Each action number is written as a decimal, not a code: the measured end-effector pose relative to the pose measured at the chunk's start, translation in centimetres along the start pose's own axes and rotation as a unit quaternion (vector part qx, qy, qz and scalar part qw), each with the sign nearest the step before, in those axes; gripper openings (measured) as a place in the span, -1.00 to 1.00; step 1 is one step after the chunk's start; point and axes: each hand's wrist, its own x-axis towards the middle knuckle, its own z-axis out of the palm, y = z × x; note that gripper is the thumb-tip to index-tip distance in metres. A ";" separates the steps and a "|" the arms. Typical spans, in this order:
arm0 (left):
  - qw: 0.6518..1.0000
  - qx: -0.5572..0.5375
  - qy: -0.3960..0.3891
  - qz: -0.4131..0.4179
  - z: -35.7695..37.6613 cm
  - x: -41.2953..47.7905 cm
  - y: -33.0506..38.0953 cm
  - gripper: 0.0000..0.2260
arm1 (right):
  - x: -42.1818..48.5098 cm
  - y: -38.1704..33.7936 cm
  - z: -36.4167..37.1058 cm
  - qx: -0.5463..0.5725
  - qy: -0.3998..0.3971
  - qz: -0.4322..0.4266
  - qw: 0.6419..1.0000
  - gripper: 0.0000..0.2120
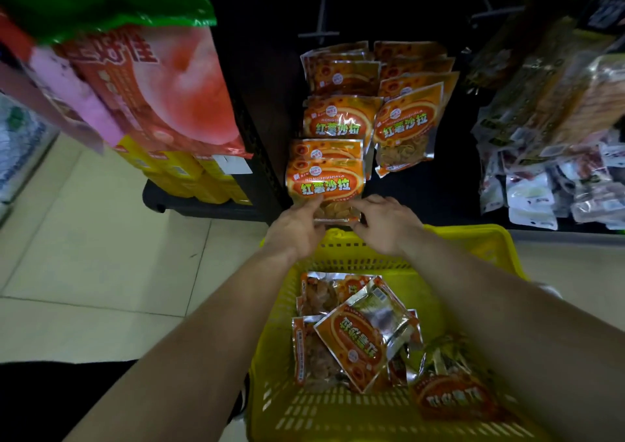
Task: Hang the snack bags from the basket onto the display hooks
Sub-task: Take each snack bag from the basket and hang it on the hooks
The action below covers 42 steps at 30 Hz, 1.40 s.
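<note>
My left hand (pixel 297 228) and right hand (pixel 385 223) pinch the bottom corners of the front snack bag (pixel 324 184), which hangs upright straight ahead, above the basket (pixel 473 238).

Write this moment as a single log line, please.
stage: hanging | left hand + right hand: holding orange snack bag at rack | yellow basket: more bags left
</note>
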 end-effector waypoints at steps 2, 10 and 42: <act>1.000 -0.009 0.005 0.008 -0.2 -1.5 0.2 -0.45 | -1.4 -0.1 -0.4 -0.002 0.002 0.005 1.000 -0.48; 0.999 0.012 0.025 0.018 0.8 -7.6 0.9 -0.56 | -7.9 1.0 -0.9 0.019 0.057 0.021 0.998 -0.55; 0.980 -0.133 -0.138 -0.062 13.3 -6.7 -2.0 -0.93 | -13.1 0.1 17.4 -0.003 -0.102 0.064 0.993 -0.55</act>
